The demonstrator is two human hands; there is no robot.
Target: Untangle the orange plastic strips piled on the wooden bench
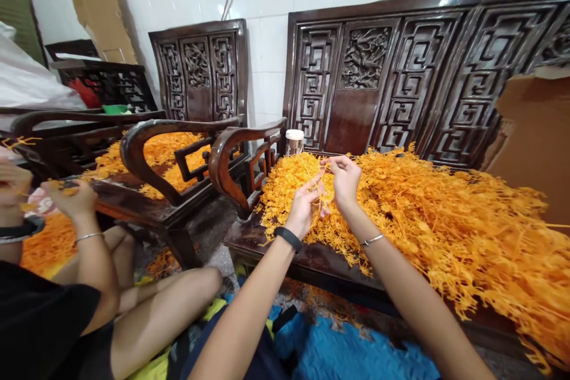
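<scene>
Over a large heap of thin, branching orange plastic-looking pieces (427,214), both my hands are raised close together. My left hand (303,206), with a dark band at the wrist, has its fingers closed on an orange branching piece (321,193). To its right, my right hand (345,181), wearing a silver bangle, pinches at the upper end of the same orange strands between thumb and forefinger. Exactly where one piece ends and the heap behind begins is hard to make out. The heap lies on the seat of a dark carved wooden bench (356,116).
A white-lidded container (294,142) stands at the bench's left end. Left of it is a wooden armchair (200,77) with more orange pieces. At far left a co-worker's hands (73,199) handle orange pieces. Cardboard (534,136) leans at right; a blue mat (347,347) lies below.
</scene>
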